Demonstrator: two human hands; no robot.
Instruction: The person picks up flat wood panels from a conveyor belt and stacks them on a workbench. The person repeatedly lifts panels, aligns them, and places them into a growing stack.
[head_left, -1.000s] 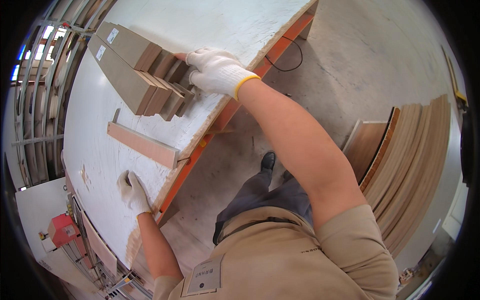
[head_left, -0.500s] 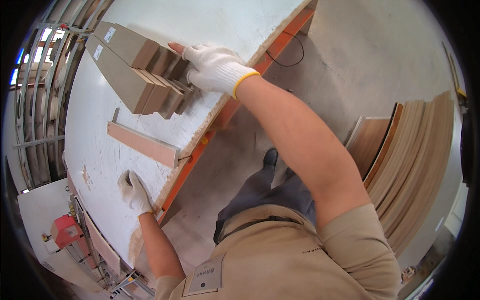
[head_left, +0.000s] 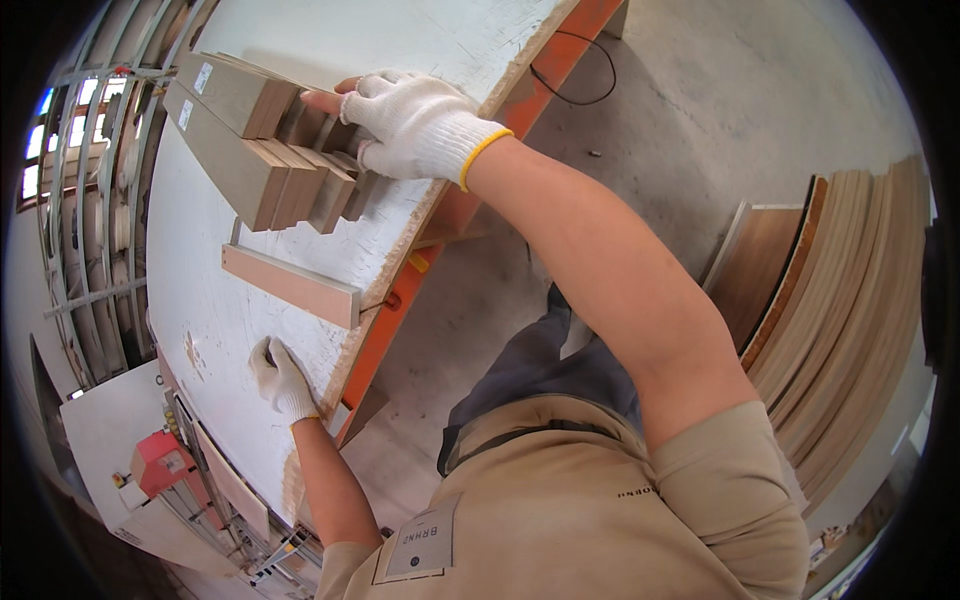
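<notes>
Fingers (head_left: 375, 95) of right hand (head_left: 420, 125) grasp the ends of the stacked boards (head_left: 265, 160) on the tabletop (head_left: 420, 40). Left hand (head_left: 280, 378) lies flat, released. Advice: press ends flush, keep stack square to edge.

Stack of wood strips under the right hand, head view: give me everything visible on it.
The stack of wood strips is several long, flat boards, grey-beige on the faces and brown at the cut ends, set side by side on edge. The near ends are staggered, not flush. It lies on the white table near its orange edge, running away to the upper left. Small pale labels sit on the far ends. The gloved right hand rests on the near ends. A separate single strip lies apart, nearer the person.
</notes>
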